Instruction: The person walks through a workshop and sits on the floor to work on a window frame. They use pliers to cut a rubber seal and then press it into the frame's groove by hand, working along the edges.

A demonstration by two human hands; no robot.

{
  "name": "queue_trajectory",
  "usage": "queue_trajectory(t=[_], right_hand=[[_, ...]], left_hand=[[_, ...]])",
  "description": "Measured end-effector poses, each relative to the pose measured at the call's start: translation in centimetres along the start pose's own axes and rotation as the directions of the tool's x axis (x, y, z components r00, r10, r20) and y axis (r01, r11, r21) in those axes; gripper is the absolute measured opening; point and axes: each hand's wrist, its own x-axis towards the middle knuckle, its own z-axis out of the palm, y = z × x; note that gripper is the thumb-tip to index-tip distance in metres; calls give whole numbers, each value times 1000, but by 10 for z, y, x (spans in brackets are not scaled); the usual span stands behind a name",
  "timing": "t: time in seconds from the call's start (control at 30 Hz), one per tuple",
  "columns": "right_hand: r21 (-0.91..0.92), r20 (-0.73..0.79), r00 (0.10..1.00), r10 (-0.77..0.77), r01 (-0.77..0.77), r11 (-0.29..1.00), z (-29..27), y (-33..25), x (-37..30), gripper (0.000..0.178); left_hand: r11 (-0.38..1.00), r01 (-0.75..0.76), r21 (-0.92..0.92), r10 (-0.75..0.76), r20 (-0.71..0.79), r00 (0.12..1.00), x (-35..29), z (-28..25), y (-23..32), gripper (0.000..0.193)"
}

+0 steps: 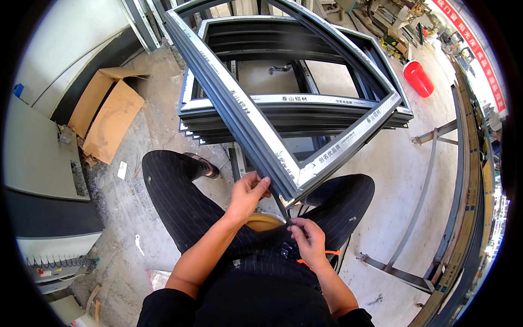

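Observation:
A dark window frame (248,117) with white printed film on its faces lies tilted across a stack of similar frames, its near corner pointing at me. My left hand (245,197) is closed at the left side of that corner, thumb and fingers pressed on the frame's edge. From the corner a thin black strip (284,209), which looks like rubber seal, hangs down toward my lap. My right hand (309,240) pinches the strip's lower part between thumb and forefinger. Whether my left fingers also grip the strip is hidden.
Beneath lies the frame stack (190,117). A round yellowish seat (264,220) shows between my legs. Flattened cardboard (113,122) leans at left, beside a grey machine (41,147). A red bucket (418,79) and a metal rack (427,191) with long profiles stand at right.

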Motion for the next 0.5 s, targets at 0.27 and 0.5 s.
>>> queue_trajectory(t=[0.27, 0.5], right_hand=[[-24, -55, 998, 5, -7, 1000, -2, -6, -1, 15], [-92, -107, 992, -72, 62, 994, -6, -10, 0, 14]], left_hand=[[999, 33, -1, -33, 89, 995, -11, 6, 2, 26], [999, 50, 17, -51, 98, 994, -20, 14, -7, 20]])
